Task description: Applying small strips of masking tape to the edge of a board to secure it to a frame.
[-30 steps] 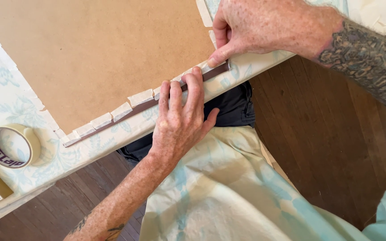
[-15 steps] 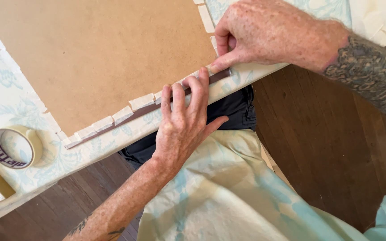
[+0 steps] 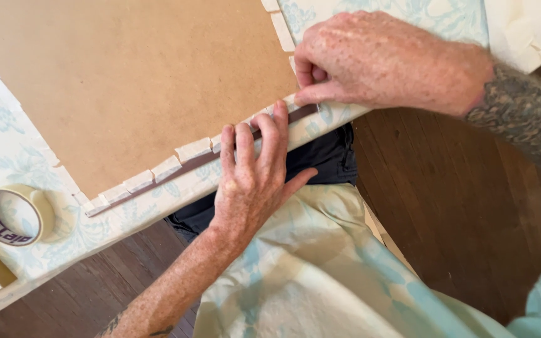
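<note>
Brown board [image 3: 133,81] is being pressed by the left hand [image 3: 252,181], fingers spread flat on floral fabric [image 3: 333,116]. Dark strip [image 3: 176,170] is being pinched by the right hand [image 3: 383,59].

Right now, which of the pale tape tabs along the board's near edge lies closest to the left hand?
The tab just left of the left hand, beside its index fingertip; the other tabs sit further down-left along the edge, toward the tape roll.

Head camera looks steeply down, close over the board [image 3: 126,81].
</note>
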